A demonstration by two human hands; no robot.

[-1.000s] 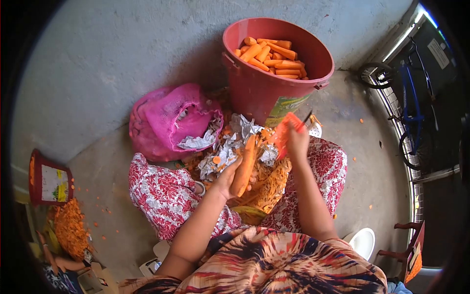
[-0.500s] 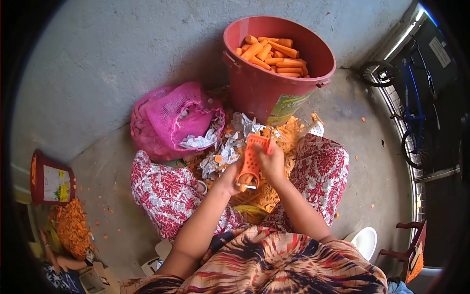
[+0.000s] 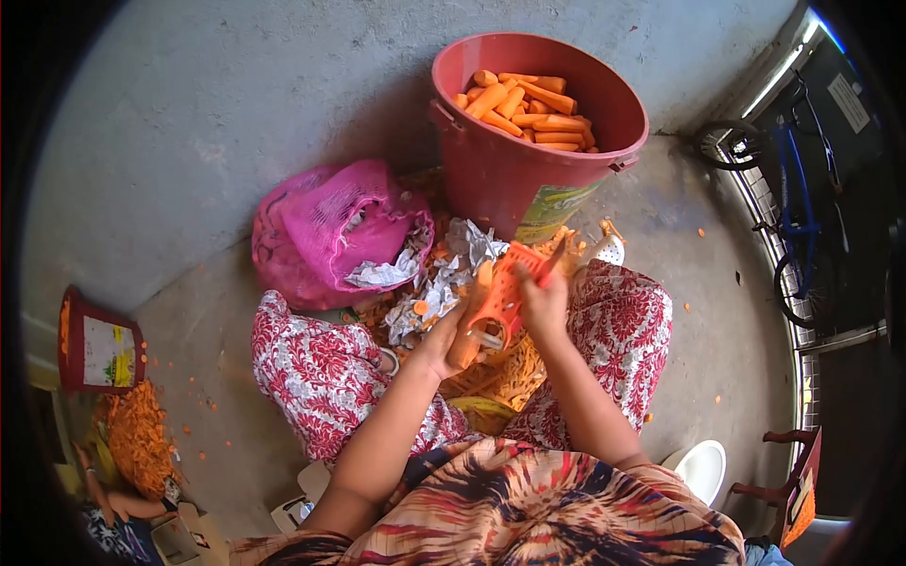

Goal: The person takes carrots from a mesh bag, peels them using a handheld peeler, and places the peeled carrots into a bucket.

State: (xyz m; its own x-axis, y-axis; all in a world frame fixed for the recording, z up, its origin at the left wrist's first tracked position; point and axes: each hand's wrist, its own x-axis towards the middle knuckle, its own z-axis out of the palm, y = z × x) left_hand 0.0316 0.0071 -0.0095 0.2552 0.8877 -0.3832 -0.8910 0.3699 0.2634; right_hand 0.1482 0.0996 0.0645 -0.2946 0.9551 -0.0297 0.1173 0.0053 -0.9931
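Note:
My left hand (image 3: 440,343) is closed around a partly peeled carrot (image 3: 462,345), which points up and away from me. In my right hand (image 3: 544,307) is an orange peeler (image 3: 512,283) with a wide perforated body; its blade end lies just right of the carrot. Whether the blade touches the carrot I cannot tell. Beneath both hands, between my knees, is a heap of carrot peelings (image 3: 505,375). Crumpled paper (image 3: 464,247) lies among the peelings beyond my hands.
A red bucket (image 3: 524,179) holding peeled carrots (image 3: 528,108) stands against the wall. Left of it sits a pink mesh bag (image 3: 316,231). At far left are another red bucket (image 3: 99,340), more peelings (image 3: 142,439) and another person's arm (image 3: 99,491). A bicycle (image 3: 797,208) is at right.
My right hand has shifted slightly right with the peeler, which has turned and moved off the carrot's top. The carrot in my left hand now shows more of its length.

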